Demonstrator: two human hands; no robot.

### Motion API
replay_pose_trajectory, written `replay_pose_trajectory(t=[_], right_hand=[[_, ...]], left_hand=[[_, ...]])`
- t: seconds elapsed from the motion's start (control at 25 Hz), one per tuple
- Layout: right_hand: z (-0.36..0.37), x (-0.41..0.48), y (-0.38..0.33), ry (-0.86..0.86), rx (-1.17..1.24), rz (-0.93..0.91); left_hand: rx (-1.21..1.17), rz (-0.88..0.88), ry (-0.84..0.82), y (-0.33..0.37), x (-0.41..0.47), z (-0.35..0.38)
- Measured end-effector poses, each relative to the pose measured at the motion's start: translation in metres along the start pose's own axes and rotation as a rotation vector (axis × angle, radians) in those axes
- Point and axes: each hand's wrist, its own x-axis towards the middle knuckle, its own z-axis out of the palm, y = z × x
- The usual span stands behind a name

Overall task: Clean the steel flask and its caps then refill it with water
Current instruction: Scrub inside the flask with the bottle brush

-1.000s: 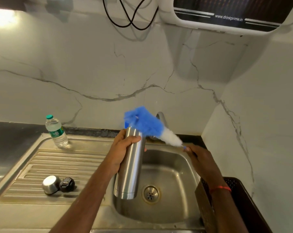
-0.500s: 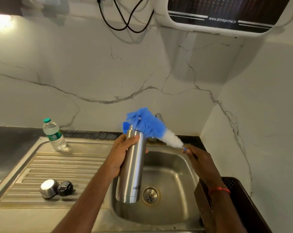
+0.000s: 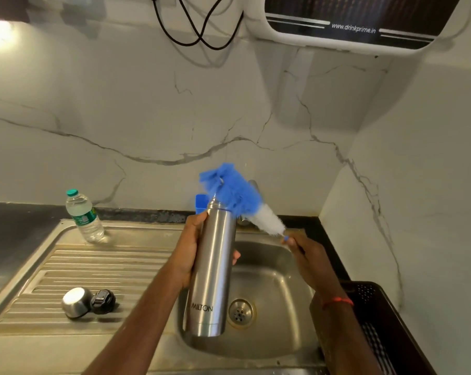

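I am at the scrubbing step: the tall brushed-steel flask point(image 3: 212, 269) is uncapped and I hold it over the steel sink basin point(image 3: 285, 277), nearly upright, with its mouth tipped a little towards the wall. My left hand point(image 3: 187, 247) grasps the flask about its upper half, thumb on the near side, and the fingers point(image 3: 237, 257) wrap round behind so that only a tip shows on the right.

My right hand point(image 3: 307, 254) is raised to the right of the flask, its fingers point(image 3: 291, 242) pinched on the thin handle of the long bottle brush with blue and white bristles point(image 3: 234, 194). The brush slants up and to the left. Its blue head sits at the flask's mouth and rises above it; I judge that it is not yet inside.

Next I should swing the handle up until the brush lines up with the neck, then push the bristles down into the body. The bushy head looks wider than the opening, so it will need squeezing through.

The round steel outer cap point(image 3: 73, 302) and the black inner stopper point(image 3: 103, 301) lie touching on the ribbed draining surface point(image 3: 107, 266), not yet dealt with, I judge.
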Motion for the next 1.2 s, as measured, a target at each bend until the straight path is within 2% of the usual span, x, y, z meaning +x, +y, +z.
replay_pose_trajectory(t=[0.16, 0.28, 0.48, 0.56, 0.76, 0.92, 1.0, 1.12, 1.2], right_hand=[[0.004, 0.015, -0.021, -0.029, -0.006, -0.104], [0.001, 0.001, -0.006, -0.026, 0.022, -0.041], [-0.003, -0.002, -0.005, -0.043, 0.092, 0.136], [-0.005, 0.001, -0.01, -0.008, 0.097, 0.157], [-0.009, 0.008, -0.024, 0.01, 0.078, 0.195], [-0.007, 0.006, -0.028, 0.005, -0.039, 0.193], [-0.014, 0.002, -0.029, -0.097, -0.025, 0.197], [-0.034, -0.004, -0.035, -0.36, 0.052, 0.169], [-0.04, -0.001, -0.033, -0.371, 0.055, 0.17]], left_hand=[[-0.108, 0.014, 0.017, 0.004, 0.004, 0.003], [-0.135, -0.004, 0.112, 0.004, 0.007, -0.007], [-0.198, -0.134, 0.267, -0.004, 0.013, -0.016], [-0.188, -0.153, 0.268, -0.009, 0.014, -0.015], [-0.247, -0.219, 0.133, -0.014, 0.009, -0.004], [-0.342, -0.258, 0.163, -0.019, 0.01, 0.006], [-0.337, -0.25, 0.185, -0.019, 0.005, 0.005], [-0.15, -0.143, 0.297, -0.014, 0.005, 0.002], [-0.091, -0.087, 0.343, -0.011, 0.006, -0.001]])
